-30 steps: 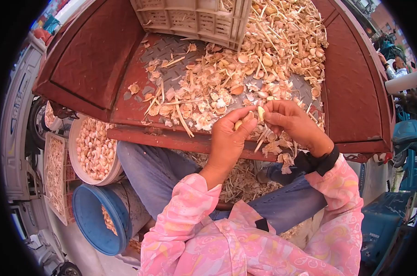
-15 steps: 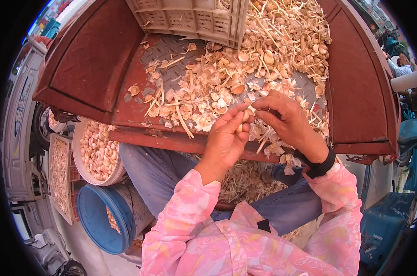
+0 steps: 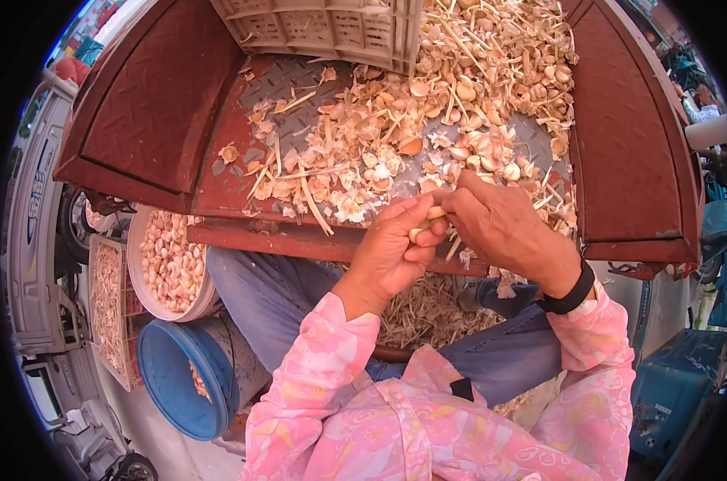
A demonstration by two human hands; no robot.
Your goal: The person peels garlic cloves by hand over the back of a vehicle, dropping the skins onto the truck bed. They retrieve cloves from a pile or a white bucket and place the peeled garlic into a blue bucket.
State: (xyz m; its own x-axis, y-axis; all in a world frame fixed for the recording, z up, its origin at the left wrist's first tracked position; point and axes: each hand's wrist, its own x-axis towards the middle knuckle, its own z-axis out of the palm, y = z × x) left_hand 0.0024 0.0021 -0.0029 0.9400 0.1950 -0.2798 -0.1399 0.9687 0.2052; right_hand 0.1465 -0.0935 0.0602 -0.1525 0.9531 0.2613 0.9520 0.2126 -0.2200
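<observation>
My left hand (image 3: 389,255) is closed around garlic cloves, held over the front edge of the red metal truck bed. One pale garlic clove (image 3: 435,213) pokes up at the thumb and forefinger, and another peeled clove (image 3: 415,233) shows between the lower fingers. From the right, my right hand (image 3: 509,231) pinches at the upper clove; its fingertips partly cover it. Just beyond both hands lies a heap of loose garlic cloves, dry skins and stalks (image 3: 475,100), with more cloves close to the right knuckles.
A plastic crate (image 3: 323,32) leans at the back of the red bed (image 3: 155,104). At lower left stand a white bucket of cloves (image 3: 171,260), a blue bucket (image 3: 159,369) and a crate of garlic bits (image 3: 107,297). Stalks litter the ground between my legs.
My right hand has come in closer, its spread fingers now pinched at the clove in my left hand. Both hands sit slightly lower, and the view has shifted a little.
</observation>
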